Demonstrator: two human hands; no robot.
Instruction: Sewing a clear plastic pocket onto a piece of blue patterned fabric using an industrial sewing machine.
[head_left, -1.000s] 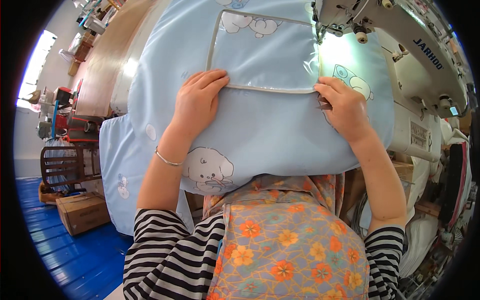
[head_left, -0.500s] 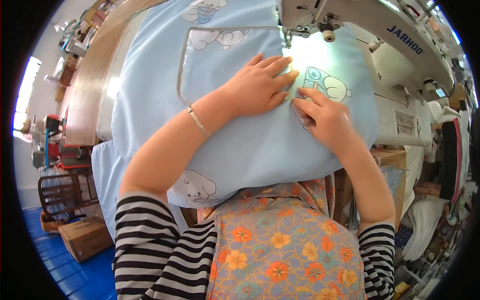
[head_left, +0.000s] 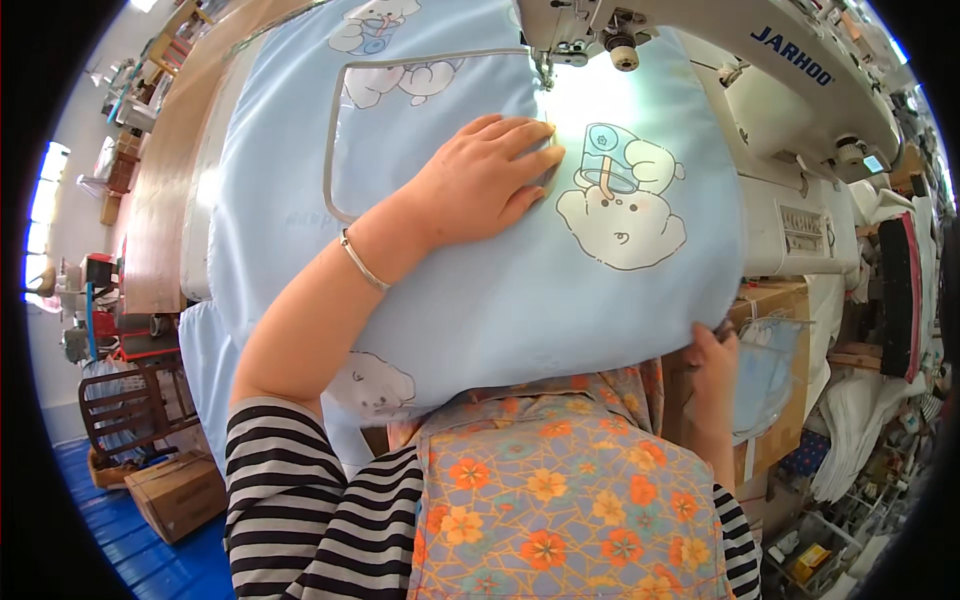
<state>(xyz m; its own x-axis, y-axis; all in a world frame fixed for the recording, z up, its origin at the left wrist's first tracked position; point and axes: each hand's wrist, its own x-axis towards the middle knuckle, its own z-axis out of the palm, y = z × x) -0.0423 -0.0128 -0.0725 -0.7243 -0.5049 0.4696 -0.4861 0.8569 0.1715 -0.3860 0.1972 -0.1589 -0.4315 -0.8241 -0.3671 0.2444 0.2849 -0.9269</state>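
Note:
Light blue cloth [head_left: 480, 310] printed with white cartoon puppies spreads under the sewing machine [head_left: 690, 25]. A clear panel with a grey trim [head_left: 333, 150] lies on it, its right side near the presser foot [head_left: 545, 78]. My left hand [head_left: 480, 180] rests flat on the cloth and panel, fingers stretched toward the lit sewing spot, just in front of the foot. At the cloth's lower right edge is my right hand [head_left: 712, 360], fingers curled. Something small and dark shows by its fingertips; I cannot make out what it is.
A wooden tabletop [head_left: 185, 150] runs along the left. Below it are a brown chair [head_left: 125, 405] and a cardboard box [head_left: 180, 495] on the blue floor. At right stand another cardboard box [head_left: 780, 300] with a plastic bag, and hanging white cloth [head_left: 860, 440].
My right hand has left the cloth beside my left hand and moved down and right to the cloth's edge, uncovering a printed puppy. My left hand stays on the cloth.

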